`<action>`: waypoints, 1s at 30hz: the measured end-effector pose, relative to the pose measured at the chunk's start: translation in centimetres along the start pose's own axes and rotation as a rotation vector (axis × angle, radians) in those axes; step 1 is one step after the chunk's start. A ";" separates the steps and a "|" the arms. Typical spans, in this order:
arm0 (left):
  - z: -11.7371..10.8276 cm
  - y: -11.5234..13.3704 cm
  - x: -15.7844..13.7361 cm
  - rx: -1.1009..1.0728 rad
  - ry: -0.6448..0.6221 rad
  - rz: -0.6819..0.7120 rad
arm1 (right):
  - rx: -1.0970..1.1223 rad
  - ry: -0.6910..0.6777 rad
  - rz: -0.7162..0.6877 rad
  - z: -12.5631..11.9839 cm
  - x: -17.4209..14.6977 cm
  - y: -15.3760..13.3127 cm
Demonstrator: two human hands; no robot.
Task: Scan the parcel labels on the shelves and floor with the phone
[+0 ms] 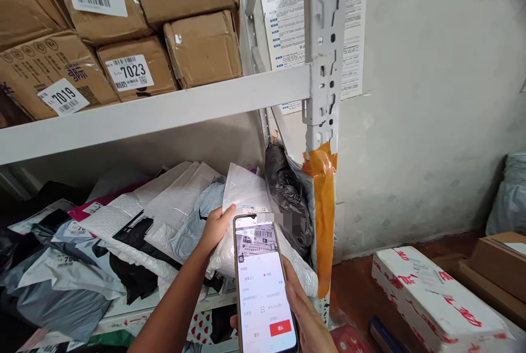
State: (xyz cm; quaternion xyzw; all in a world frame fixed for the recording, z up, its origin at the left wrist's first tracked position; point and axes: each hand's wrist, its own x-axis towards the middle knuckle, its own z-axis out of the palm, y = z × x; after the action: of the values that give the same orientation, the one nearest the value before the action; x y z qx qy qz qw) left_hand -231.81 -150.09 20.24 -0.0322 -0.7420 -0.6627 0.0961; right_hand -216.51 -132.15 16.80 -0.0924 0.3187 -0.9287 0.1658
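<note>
Head view: phone (267, 287) in your right hand (302, 312), in front of a white bag (244, 186)

Your phone sits low, near the middle of the view, its long axis running up and slightly left. The top end points away from you, toward the lower shelf (139, 305); the screen faces you, showing a label with a barcode in its upper part and a red button near the bottom. The fingers of your right hand are clamped on the phone, wrapped round both long sides.

Your left hand (217, 227) is at the white bag's left edge, fingers clamped on it, though some are hidden. The bag leans back among the other packages, its long axis slanting from the upper left down to the right; the phone covers part of its face and label.

A black bag (287, 194) lies just right of it, beside the post (324, 68) wrapped in orange tape (322, 205). Cardboard boxes (203, 49) fill the shelf above. A white box (435, 292) with red print lies on the floor to your right.
</note>
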 end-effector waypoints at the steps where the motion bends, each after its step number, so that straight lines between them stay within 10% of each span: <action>1: 0.0 0.0 0.0 -0.001 -0.001 0.000 | 0.011 0.001 0.005 0.0 0.0 0.1; 30: 0.6 1.4 -1.2 0.098 0.052 0.001 | -0.029 -0.136 -0.018 -0.9 -1.0 -0.1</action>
State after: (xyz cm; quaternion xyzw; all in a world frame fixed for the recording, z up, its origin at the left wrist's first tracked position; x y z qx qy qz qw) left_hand -230.47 -149.22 21.29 -0.0106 -0.7708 -0.6261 0.1170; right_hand -215.87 -131.20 16.15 -0.1606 0.3193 -0.9169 0.1776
